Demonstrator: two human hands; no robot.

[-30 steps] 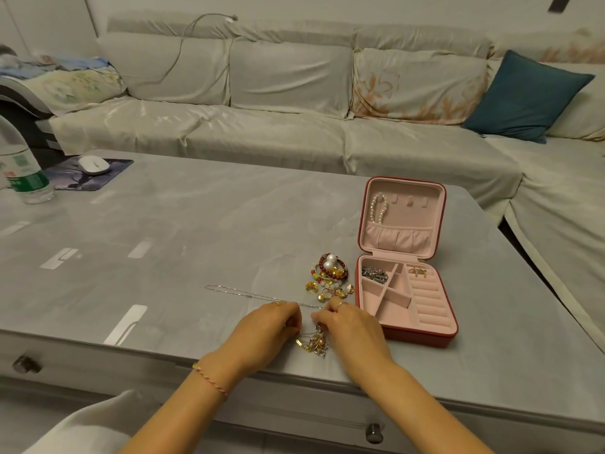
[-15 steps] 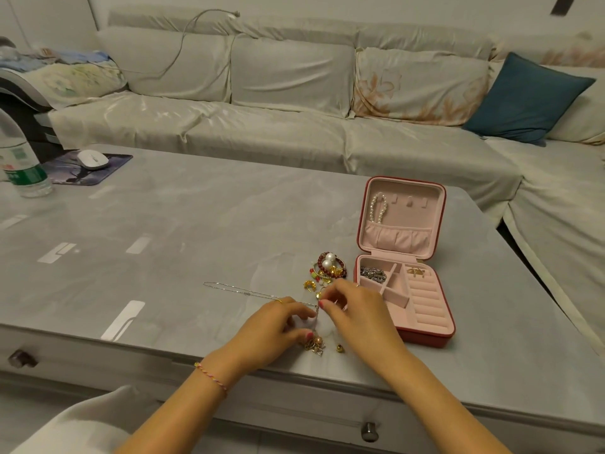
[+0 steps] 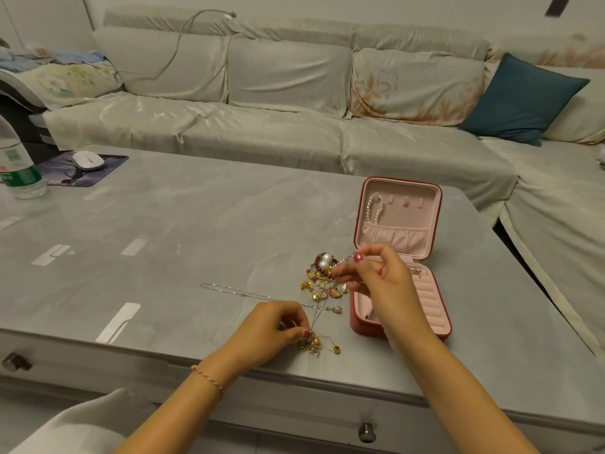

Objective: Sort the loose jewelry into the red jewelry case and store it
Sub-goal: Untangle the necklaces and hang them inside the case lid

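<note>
The red jewelry case [image 3: 435, 317] stands open on the table with a pink lining and a pearl strand [image 3: 375, 209] hanging in its lid. A pile of loose jewelry [image 3: 322, 273] lies just left of the case. A thin silver chain [image 3: 229, 290] stretches leftward across the table. My right hand [image 3: 376, 280] is raised over the case's left edge and pinches the upper end of a fine chain. My left hand [image 3: 275, 326] rests on the table and pinches the chain's lower end above a small tangle of gold pieces [image 3: 314, 347].
A grey table [image 3: 163, 231] carries a water bottle [image 3: 18, 165] and a white mouse [image 3: 88, 159] on a dark pad at the far left. Behind it runs a covered sofa [image 3: 278, 103] with a blue cushion [image 3: 523, 99]. Drawer knobs [image 3: 366, 432] line the table's front.
My right hand has lifted up and to the right, away from the left hand, drawing a fine chain taut between them. The left hand stayed by the gold tangle.
</note>
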